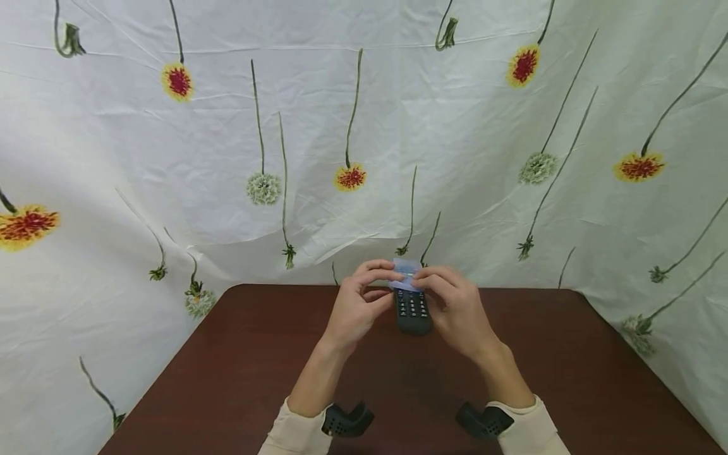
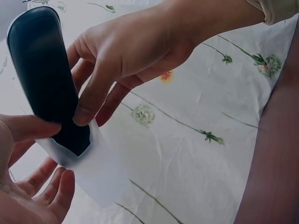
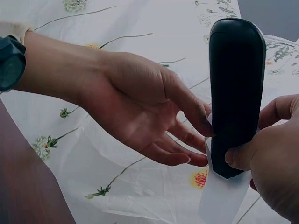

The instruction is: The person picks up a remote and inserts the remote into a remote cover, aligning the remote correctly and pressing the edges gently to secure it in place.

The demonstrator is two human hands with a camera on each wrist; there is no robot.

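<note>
A dark remote control (image 1: pixel 414 321) is held up in front of me, its keypad toward the head camera and its smooth back (image 3: pixel 237 79) toward both wrist cameras. A thin translucent plastic sleeve (image 1: pixel 405 266) covers its far end. My left hand (image 1: pixel 355 306) pinches the remote from the left where the sleeve begins, thumb against the back and fingers by the plastic. From the right side my right hand (image 1: pixel 459 309) pinches the same end, its fingertips on the sleeve and its thumb on the back. In the left wrist view the sleeve (image 2: pixel 100 179) extends past the remote's tip.
Below the hands lies a dark reddish-brown table (image 1: pixel 256 354). A white cloth (image 1: pixel 307 215) printed with flowers hangs behind and around it. Each wrist wears a black strapped device (image 1: pixel 348 421) over a cream sleeve.
</note>
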